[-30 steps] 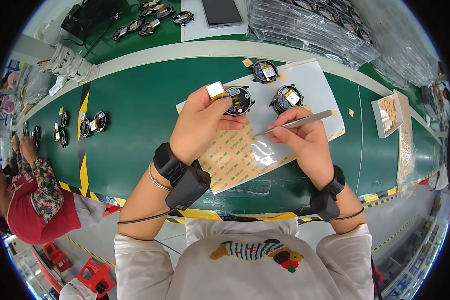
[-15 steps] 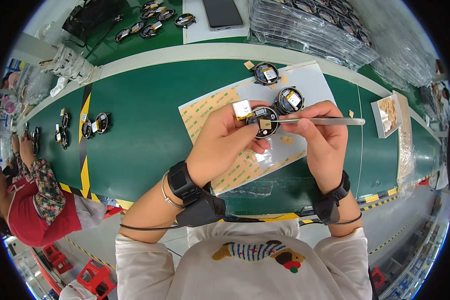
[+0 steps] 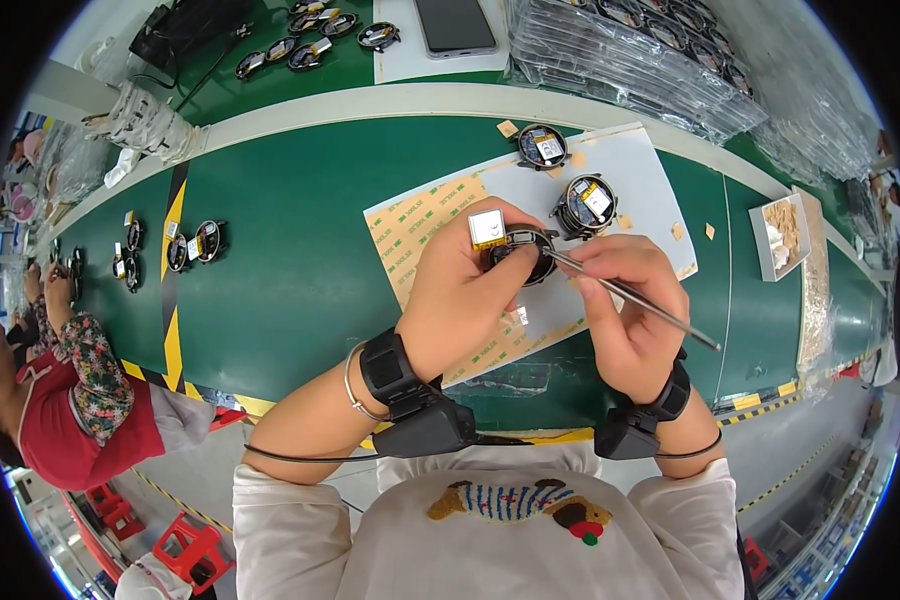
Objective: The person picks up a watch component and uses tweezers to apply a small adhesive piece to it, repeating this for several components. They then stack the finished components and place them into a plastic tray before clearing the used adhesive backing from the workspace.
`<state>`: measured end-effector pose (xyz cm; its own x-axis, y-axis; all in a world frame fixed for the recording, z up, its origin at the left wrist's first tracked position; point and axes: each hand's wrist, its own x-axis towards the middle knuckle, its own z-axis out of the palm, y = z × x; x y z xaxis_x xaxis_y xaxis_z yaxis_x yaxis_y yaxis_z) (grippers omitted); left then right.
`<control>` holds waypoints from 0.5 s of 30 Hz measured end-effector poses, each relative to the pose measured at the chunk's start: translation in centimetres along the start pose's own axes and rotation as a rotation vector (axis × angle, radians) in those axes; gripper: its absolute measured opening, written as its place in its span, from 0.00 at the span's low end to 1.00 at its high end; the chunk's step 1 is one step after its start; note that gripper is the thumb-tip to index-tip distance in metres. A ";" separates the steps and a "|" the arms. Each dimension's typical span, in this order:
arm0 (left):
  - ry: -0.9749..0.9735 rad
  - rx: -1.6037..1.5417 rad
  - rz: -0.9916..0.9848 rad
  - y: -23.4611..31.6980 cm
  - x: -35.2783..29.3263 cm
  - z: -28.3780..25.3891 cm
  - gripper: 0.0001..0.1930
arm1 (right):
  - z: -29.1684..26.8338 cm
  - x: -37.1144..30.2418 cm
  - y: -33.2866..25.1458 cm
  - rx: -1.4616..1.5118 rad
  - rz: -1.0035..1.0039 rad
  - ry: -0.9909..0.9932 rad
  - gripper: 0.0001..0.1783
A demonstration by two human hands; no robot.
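A person's left hand (image 3: 470,280) pinches an open round watch case (image 3: 531,240) between thumb and fingers, the thumb lying over the lower left of its dark inside. A flat silver-white battery (image 3: 487,226) with a yellow edge sticks up past the case's upper left rim. The right hand (image 3: 635,315) pinches metal tweezers (image 3: 660,312) between thumb and fingers, pen-like; the tips reach the right side of the case — whether they grip anything is too small to tell. The held case hangs over a pale board (image 3: 630,160), whose left part bears a tan adhesive sheet (image 3: 410,235) with green print.

Just right of the held case, more watch cases stand in a stack (image 3: 587,206) on the board; another open watch case (image 3: 542,148) lies near the board's upper edge, beside a small tan square (image 3: 507,129). Farther right on the green table (image 3: 300,240) is a white box (image 3: 763,247) with tan scraps inside. Well to the left, small watch cases (image 3: 209,240) lie beside yellow-and-black tape (image 3: 173,335). Beyond the table's far edge are a dark phone (image 3: 457,25) and stacked clear trays (image 3: 620,75). At far left sits a co-worker (image 3: 80,425) in red with flowered sleeves.
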<state>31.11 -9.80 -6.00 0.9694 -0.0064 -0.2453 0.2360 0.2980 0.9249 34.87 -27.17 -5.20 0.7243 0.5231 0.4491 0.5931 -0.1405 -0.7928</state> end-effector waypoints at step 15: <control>-0.036 -0.162 -0.022 0.3 -0.5 -0.4 0.15 | -0.2 0.9 0.0 0.554 0.340 0.096 0.06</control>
<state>30.71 -9.36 -5.67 0.9666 -0.0482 -0.2516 0.2461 0.4477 0.8597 35.59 -26.92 -4.72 0.8828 0.4449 0.1509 0.0755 0.1826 -0.9803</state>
